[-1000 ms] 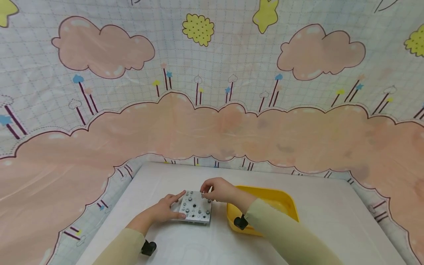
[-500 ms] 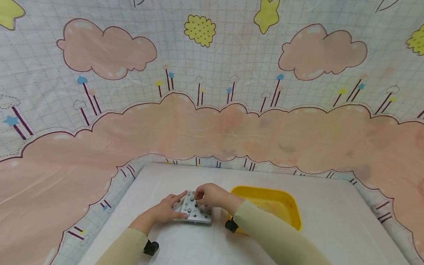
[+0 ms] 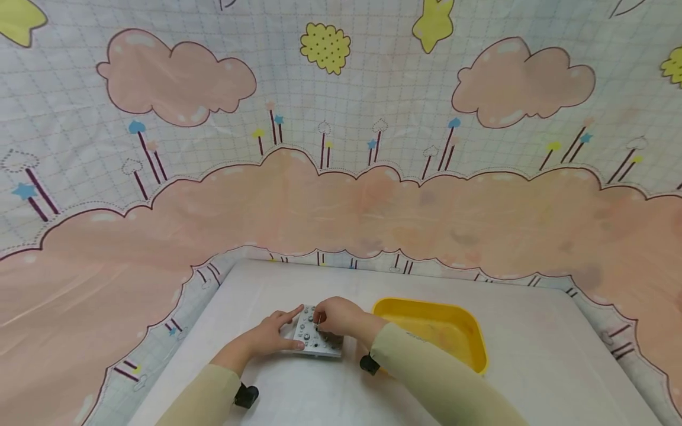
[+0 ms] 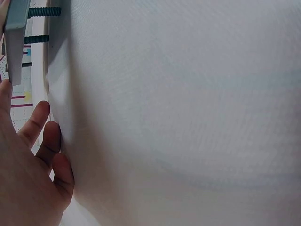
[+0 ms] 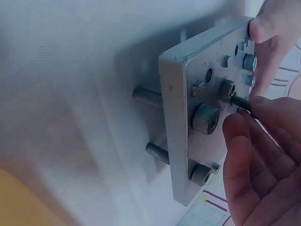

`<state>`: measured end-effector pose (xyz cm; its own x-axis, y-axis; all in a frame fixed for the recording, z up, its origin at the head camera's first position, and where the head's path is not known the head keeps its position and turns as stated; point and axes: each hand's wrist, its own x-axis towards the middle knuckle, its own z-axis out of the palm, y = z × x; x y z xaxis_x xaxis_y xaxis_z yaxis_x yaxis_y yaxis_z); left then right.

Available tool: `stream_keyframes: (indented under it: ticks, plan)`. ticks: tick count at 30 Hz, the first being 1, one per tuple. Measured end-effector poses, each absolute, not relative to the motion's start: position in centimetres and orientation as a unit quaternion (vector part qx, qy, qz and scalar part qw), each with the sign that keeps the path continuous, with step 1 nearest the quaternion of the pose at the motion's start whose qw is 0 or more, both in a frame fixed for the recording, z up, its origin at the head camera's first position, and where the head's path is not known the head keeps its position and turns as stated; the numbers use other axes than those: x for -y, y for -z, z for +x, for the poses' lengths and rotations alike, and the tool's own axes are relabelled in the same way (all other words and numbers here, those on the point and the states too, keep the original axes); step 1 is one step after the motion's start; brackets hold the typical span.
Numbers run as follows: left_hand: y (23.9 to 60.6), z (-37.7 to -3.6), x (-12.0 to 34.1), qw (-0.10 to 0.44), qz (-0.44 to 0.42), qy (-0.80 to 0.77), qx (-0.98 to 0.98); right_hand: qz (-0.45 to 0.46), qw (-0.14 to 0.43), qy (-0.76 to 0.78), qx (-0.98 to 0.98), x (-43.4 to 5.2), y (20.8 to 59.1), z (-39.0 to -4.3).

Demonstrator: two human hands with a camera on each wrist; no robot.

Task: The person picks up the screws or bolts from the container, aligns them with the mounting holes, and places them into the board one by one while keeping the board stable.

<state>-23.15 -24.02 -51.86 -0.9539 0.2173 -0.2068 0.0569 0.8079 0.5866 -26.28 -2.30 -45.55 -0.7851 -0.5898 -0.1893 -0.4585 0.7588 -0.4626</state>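
A thick metal plate (image 5: pixel 173 127) carries several socket-head screws, whose threaded ends stick out beneath it. My right hand (image 3: pixel 341 316) is over the plate's middle, its thumb and fingers pinching a small screw (image 5: pixel 241 103). The screw's threaded end points at the plate, close beside a socket-head screw (image 5: pixel 228 88); its head is hidden in my fingers, and I cannot tell whether it has entered a hole. My left hand (image 3: pixel 263 337) rests against the plate's left side, thumb and forefinger spread and nearly straight. In the left wrist view, the other fingers extend beside the plate.
A yellow tray (image 3: pixel 421 302) stands on the white table (image 3: pixel 319 390), right of the plate and partly behind my right forearm. A cloth curtain (image 3: pixel 341 204) with printed clouds hangs behind the table. A small black camera sits at each wrist.
My right hand has moved left and slightly nearer, from the plate's far right area to its middle, carrying the small screw. My left hand and the plate keep their relative position.
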Motion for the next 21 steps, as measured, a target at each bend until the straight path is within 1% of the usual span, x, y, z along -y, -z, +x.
stream_keyframes:
  ticks: [8, 21]
  plan:
    - [51.7, -23.3, 23.9, 0.132, 0.072, -0.296, -0.943, -0.288, 0.154, 0.175, -0.929, 2.6, 46.2, -26.7]
    - [51.9, -23.3, 23.8, 0.131, 0.07, -0.295, -0.944, -0.286, 0.167, 0.168, -0.928, 2.6, 46.5, -26.9]
